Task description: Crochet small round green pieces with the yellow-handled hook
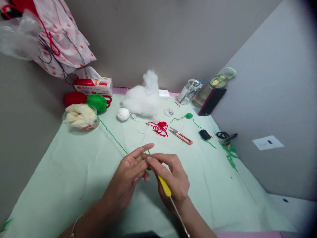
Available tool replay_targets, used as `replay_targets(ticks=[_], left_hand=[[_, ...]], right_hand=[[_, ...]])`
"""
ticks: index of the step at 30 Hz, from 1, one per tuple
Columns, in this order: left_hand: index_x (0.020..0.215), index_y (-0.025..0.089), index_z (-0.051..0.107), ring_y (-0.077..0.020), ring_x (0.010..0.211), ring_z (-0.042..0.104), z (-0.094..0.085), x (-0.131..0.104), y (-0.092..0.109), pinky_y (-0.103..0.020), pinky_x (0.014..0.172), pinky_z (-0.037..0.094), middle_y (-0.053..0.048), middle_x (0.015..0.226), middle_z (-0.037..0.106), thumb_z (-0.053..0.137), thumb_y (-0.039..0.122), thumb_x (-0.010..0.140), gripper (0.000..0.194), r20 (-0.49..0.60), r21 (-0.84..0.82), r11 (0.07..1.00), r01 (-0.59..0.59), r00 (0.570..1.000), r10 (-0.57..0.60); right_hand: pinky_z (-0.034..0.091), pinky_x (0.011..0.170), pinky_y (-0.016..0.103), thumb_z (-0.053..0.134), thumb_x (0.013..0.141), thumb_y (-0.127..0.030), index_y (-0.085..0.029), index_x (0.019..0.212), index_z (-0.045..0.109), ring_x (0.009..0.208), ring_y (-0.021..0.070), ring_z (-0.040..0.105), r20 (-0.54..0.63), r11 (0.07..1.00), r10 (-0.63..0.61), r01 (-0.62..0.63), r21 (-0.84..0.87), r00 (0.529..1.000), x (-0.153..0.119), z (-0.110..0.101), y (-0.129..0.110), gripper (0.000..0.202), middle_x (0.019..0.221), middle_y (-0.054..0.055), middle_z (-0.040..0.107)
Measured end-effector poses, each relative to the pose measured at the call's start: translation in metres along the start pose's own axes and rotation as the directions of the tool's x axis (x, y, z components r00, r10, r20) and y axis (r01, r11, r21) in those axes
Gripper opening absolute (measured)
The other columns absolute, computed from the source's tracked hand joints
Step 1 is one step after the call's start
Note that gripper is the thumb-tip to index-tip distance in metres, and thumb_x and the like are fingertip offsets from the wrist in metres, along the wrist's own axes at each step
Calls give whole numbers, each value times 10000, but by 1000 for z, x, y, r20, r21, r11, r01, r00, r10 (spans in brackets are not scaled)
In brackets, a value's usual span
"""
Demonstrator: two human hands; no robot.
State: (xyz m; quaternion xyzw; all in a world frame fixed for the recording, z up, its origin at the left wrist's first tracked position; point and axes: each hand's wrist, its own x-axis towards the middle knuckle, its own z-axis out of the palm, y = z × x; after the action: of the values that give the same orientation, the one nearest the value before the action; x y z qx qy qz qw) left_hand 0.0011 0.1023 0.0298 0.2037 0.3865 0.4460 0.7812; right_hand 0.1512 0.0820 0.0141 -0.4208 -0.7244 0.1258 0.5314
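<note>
In my right hand is a crochet hook with a yellow handle; its metal shaft points back toward me and its working tip is hidden by my fingers. My left hand pinches a small green piece of yarn work, mostly covered by the fingers. Both hands meet at this piece, above the middle of the table. A green strand runs over my raised left index finger from the green yarn ball at the back left.
Behind my hands lie orange-handled thread snips, tangled red yarn, a white yarn ball and fluffy white stuffing. A plastic cup, a bottle and a phone stand back right. Partition walls enclose the table.
</note>
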Motion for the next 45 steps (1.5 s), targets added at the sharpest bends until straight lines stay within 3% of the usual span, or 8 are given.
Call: replay_targets(ticks=[7, 13, 20, 25, 29, 35, 39, 45], left_hand=[[1051, 182, 838, 14, 449, 261, 2, 1, 7, -156, 499, 415, 68, 718, 563, 904, 206, 742, 317, -20, -86, 996, 24, 999, -26], [1114, 210, 823, -76, 540, 503, 1, -2, -1, -253, 660, 536, 56, 629, 578, 860, 286, 806, 319, 16, 114, 991, -75, 997, 74], [1062, 215, 838, -86, 539, 472, 2, -3, 3, -250, 642, 509, 64, 567, 536, 863, 264, 769, 298, -31, 125, 991, -53, 998, 57], [1065, 233, 841, -92, 566, 496, 0, -4, 3, -242, 625, 496, 46, 650, 570, 843, 259, 784, 282, -45, 183, 979, -95, 994, 105], [1087, 253, 832, -94, 640, 551, -3, -3, -3, -229, 669, 516, 32, 776, 615, 839, 234, 805, 282, -106, 278, 940, -195, 967, 232], [1260, 243, 755, -39, 514, 423, 1, -3, -8, -161, 533, 432, 74, 707, 558, 862, 231, 802, 471, -94, 160, 973, -168, 978, 184], [1177, 159, 788, -13, 447, 158, 1, -1, 3, -126, 433, 313, 132, 550, 375, 880, 248, 793, 404, 38, -90, 993, 74, 997, -71], [1199, 215, 785, 28, 422, 271, -4, -1, 4, -147, 423, 354, 34, 865, 641, 855, 225, 812, 393, 47, 3, 999, -37, 998, 37]], right_hand=[[567, 596, 308, 596, 1024, -238, -232, 998, 782, 654, 157, 658, -75, 812, 416, -333, 480, 906, 9, -4, 5, 187, 826, 42, 737], [580, 639, 309, 654, 997, -308, -221, 961, 799, 701, 163, 674, -12, 786, 469, -411, 461, 883, 9, 0, 5, 173, 882, 61, 781], [562, 578, 270, 605, 1027, -375, -201, 941, 712, 607, 131, 655, 95, 572, 579, -487, 660, 810, 11, -2, 12, 222, 809, 41, 769], [595, 631, 289, 532, 1060, -280, -209, 989, 710, 673, 146, 699, 23, 755, 479, -425, 500, 877, 11, -8, 4, 205, 875, 47, 783], [608, 696, 302, 488, 1036, -119, -231, 1140, 705, 774, 165, 727, 3, 976, 168, -167, 140, 986, 6, -7, -3, 266, 938, 50, 784], [607, 725, 319, 566, 1003, -110, -240, 1288, 698, 901, 205, 716, 35, 967, -137, 142, -212, 990, -6, 5, 3, 340, 1056, 107, 761], [588, 722, 322, 554, 1007, -88, -253, 1207, 737, 867, 189, 695, -96, 999, 33, -30, 32, 995, -3, 1, 4, 318, 998, 76, 756], [551, 654, 297, 578, 1033, -199, -263, 1023, 774, 724, 147, 648, -40, 807, 377, -307, 504, 925, 8, -1, 4, 206, 898, 26, 749]])
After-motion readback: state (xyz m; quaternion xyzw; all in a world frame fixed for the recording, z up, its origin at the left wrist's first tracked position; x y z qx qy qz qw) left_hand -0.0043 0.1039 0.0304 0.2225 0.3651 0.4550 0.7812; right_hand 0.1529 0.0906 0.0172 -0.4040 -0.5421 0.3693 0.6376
